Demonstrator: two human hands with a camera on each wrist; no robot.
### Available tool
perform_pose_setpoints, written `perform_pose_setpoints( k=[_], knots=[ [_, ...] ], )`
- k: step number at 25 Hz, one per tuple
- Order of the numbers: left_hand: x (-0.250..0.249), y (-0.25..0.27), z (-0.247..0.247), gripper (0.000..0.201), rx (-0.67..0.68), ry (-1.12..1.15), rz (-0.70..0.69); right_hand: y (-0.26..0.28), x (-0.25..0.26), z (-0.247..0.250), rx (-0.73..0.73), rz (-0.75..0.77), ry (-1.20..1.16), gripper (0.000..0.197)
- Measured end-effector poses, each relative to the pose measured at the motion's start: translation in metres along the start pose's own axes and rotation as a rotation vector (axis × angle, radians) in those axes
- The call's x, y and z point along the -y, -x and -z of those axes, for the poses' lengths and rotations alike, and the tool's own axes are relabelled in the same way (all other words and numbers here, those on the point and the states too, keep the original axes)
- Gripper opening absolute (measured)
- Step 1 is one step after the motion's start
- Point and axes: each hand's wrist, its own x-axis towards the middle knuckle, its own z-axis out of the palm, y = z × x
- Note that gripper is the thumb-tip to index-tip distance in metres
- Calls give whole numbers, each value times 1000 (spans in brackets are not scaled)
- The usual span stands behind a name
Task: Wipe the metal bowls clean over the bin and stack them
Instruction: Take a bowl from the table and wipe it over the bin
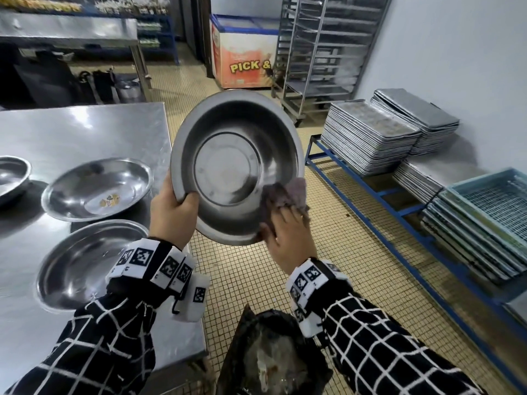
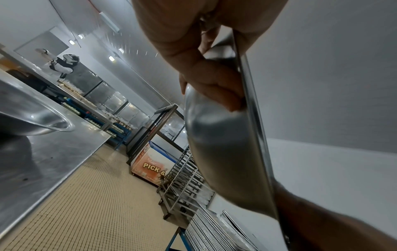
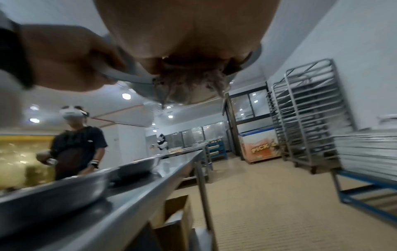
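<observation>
A large metal bowl (image 1: 233, 163) is held up tilted, its inside facing me, above the floor and beyond the black-lined bin (image 1: 273, 357). My left hand (image 1: 174, 209) grips its lower left rim, thumb inside; the left wrist view shows the fingers (image 2: 212, 81) curled behind the bowl (image 2: 225, 144). My right hand (image 1: 285, 232) presses a greyish-pink cloth (image 1: 288, 192) against the bowl's lower right inner wall, and the cloth (image 3: 191, 83) hangs under the palm. Two bowls stand on the steel table (image 1: 71, 132): one (image 1: 97, 188) holds yellow scraps, the nearer one (image 1: 88, 260) looks bare.
Part of a third bowl (image 1: 12, 175) shows at the table's left edge. Stacked baking trays (image 1: 370, 138) and blue crates (image 1: 496, 201) lie on a blue rack at right. A tray trolley (image 1: 322, 52) and a chest freezer (image 1: 242, 52) stand behind. Another person (image 3: 77, 144) works across the table.
</observation>
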Motion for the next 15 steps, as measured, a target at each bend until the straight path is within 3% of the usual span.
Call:
perform_pose_setpoints(
  k=[2, 7, 10, 15],
  knots=[
    [2, 0, 0, 9, 20, 42, 32, -10, -19, 11, -49, -40, -48, 63],
    [4, 2, -5, 17, 87, 149, 106, -46, -31, 53, -240, -176, -377, 72],
    [2, 0, -3, 15, 144, 165, 147, -52, -42, 79, -172, -291, -490, 66],
    [3, -11, 4, 17, 276, 248, 211, -45, -53, 90, -144, -352, -548, 42]
  ],
)
